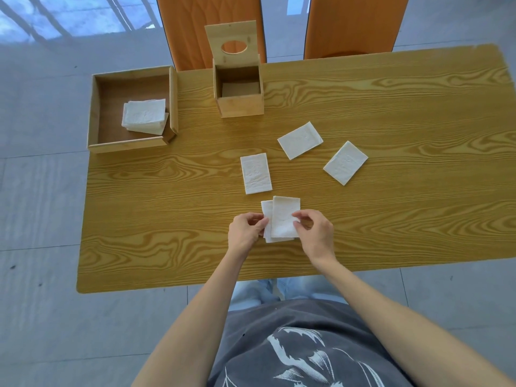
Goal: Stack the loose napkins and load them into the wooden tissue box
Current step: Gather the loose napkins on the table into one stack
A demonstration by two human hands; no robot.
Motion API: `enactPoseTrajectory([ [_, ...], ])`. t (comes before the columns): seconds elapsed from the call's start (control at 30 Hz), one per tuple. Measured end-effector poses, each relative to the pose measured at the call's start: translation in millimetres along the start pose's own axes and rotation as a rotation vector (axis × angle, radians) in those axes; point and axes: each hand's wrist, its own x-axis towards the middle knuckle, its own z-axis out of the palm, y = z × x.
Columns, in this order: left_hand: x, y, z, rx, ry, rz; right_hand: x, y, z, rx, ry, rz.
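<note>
Grey floor tiles (42, 205) are filling out the room, with two orange chairs (195, 29) sitting at the far edge of a wood-grain surface (391, 219) that's got bold swirly yellow-brown grain all over.

Both hands are working near the person's edge of it. The left hand (244, 231) is pinching the left side of a small napkin pile (282, 220), fingers closed onto it, and the right hand (314, 230) is closing thumb and fingertips on the pile's right edge. Looks like two white folded sheets, the top one sitting skewed so the lower one is peeking out on the left.

Just beyond the grip, another napkin (256, 173) is lying flat, almost touching distance from the pile. Further out and to the right of the grip, two more are lying tilted: one (300, 140) nearer the box, one (345, 162) off to the right, well apart from each other.

Way past the grip, the wooden tissue box (240, 104) is standing open, its lid (231, 40) with the oval hole flipped upright. Far left of the grip, a shallow wooden tray (131, 143) is holding a loose stack of napkins (145, 115).
</note>
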Motion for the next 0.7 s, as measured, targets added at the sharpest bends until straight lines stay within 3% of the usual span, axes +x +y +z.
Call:
enactPoseTrajectory([
  [0.2, 0.0, 2.0, -0.5, 0.004, -0.012, -0.012, 9.4, -1.8, 1.0, 0.039, -0.048, 0.117],
  [0.5, -0.3, 8.7, 2.7, -0.051, 0.006, -0.090, 10.4, 0.8, 5.1, 0.027, -0.102, 0.017],
  [0.7, -0.1, 11.6, 9.9, 0.023, 0.055, -0.016, 15.3, 0.1, 4.1, -0.147, -0.077, 0.007],
])
